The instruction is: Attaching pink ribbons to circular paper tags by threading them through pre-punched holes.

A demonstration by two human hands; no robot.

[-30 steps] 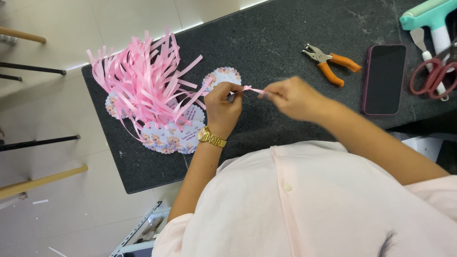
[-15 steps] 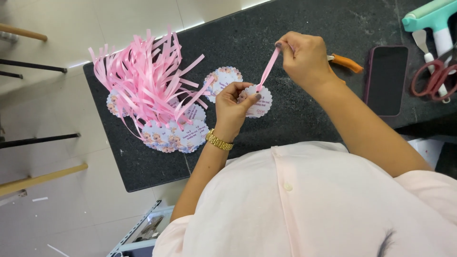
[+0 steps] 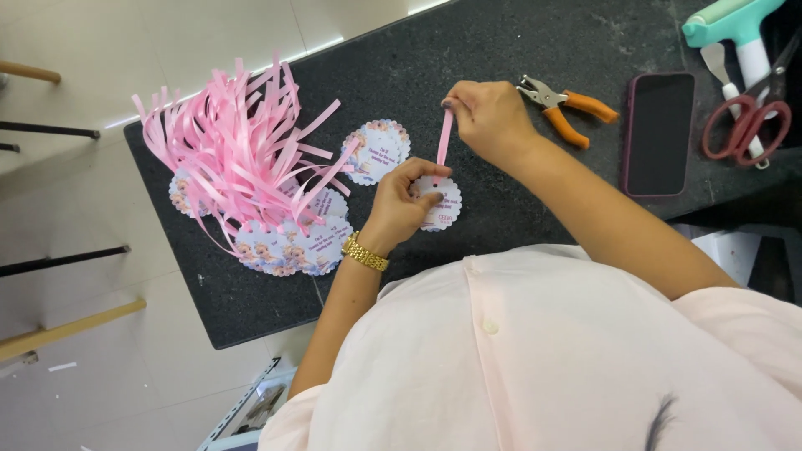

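Observation:
My left hand (image 3: 401, 200) pinches a round scalloped paper tag (image 3: 443, 209) against the dark counter. A pink ribbon strip (image 3: 445, 138) runs up from the tag, and my right hand (image 3: 491, 117) grips its upper end. A second round tag (image 3: 378, 150) lies just left of the ribbon. Further left sits a pile of finished tags (image 3: 288, 249) with many pink ribbon tails (image 3: 234, 138) fanned out above them. A gold watch is on my left wrist.
The black speckled counter (image 3: 501, 42) ends at its left edge, over pale floor. An orange-handled hole punch (image 3: 568, 104) lies right of my right hand, then a dark phone (image 3: 658, 134), red-handled scissors (image 3: 748, 121) and a teal glue gun (image 3: 739, 29).
My right hand drew the ribbon up and away from the tag, then came a little lower and left. The left hand kept the tag pinned down.

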